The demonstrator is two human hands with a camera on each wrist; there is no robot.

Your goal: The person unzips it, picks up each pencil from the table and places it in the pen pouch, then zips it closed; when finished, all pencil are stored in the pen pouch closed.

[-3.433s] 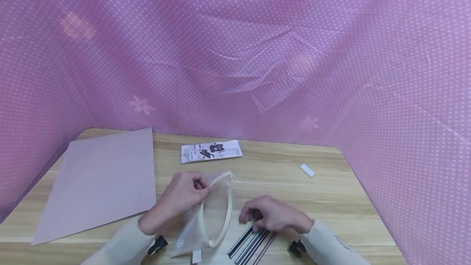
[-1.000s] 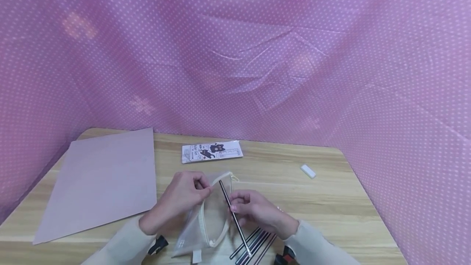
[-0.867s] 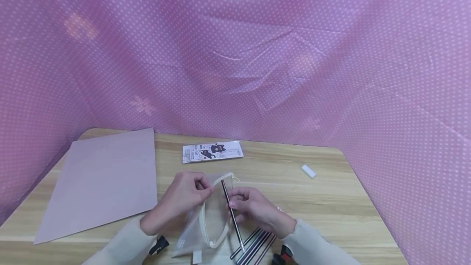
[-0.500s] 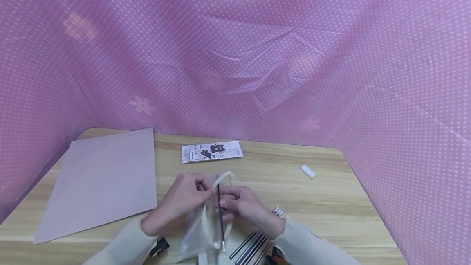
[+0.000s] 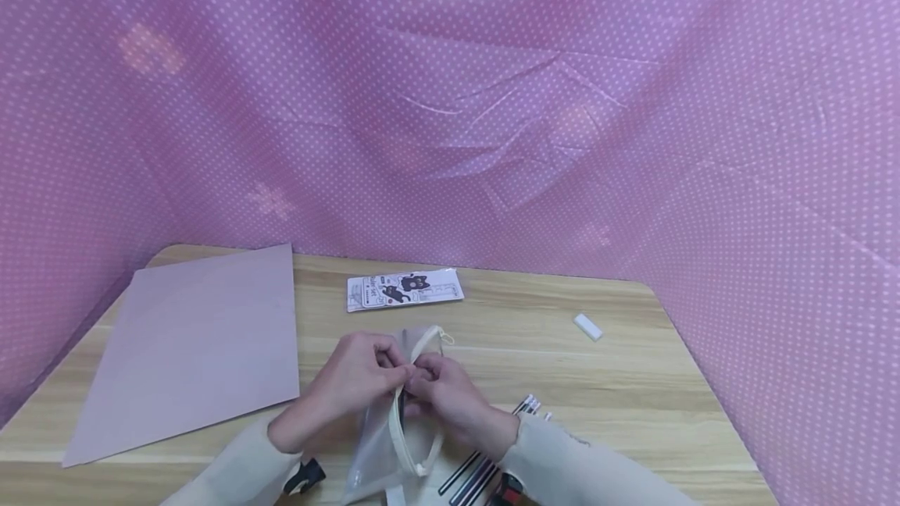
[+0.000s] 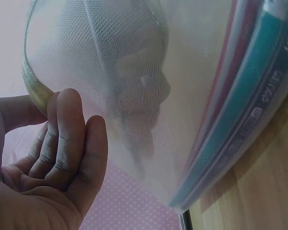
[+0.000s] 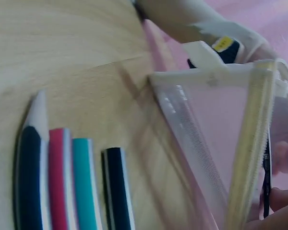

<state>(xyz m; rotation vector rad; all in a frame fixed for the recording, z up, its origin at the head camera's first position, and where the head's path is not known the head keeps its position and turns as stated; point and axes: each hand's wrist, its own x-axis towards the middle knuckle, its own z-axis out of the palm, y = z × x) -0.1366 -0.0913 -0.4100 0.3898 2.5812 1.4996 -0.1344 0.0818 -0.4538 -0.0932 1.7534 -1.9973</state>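
Note:
Near the table's front edge, a see-through mesh zip pouch (image 5: 376, 447) stands with its cream zip mouth spread. My left hand (image 5: 358, 373) pinches the zip edge between thumb and fingers; in the left wrist view its other fingers (image 6: 69, 139) are bent. At the mouth, my right hand (image 5: 453, 400) holds a dark pencil (image 5: 401, 406), mostly hidden by the fingers and zip. That pencil (image 7: 267, 179) shows inside the zip edge in the right wrist view. Several more pencils (image 5: 473, 481) lie on the table under my right forearm, in dark, red and teal.
A packaged ruler set (image 5: 404, 290) with cat drawings lies at the back. A white eraser (image 5: 587, 326) is at the right. A flat pale board (image 5: 190, 350) covers the table's left side. Pink dotted cloth (image 5: 450, 139) hangs around the table.
My right hand took a pencil from the pile, then brought it left to the pouch mouth and into it. The left hand kept its pinch; the pouch mouth has narrowed a little.

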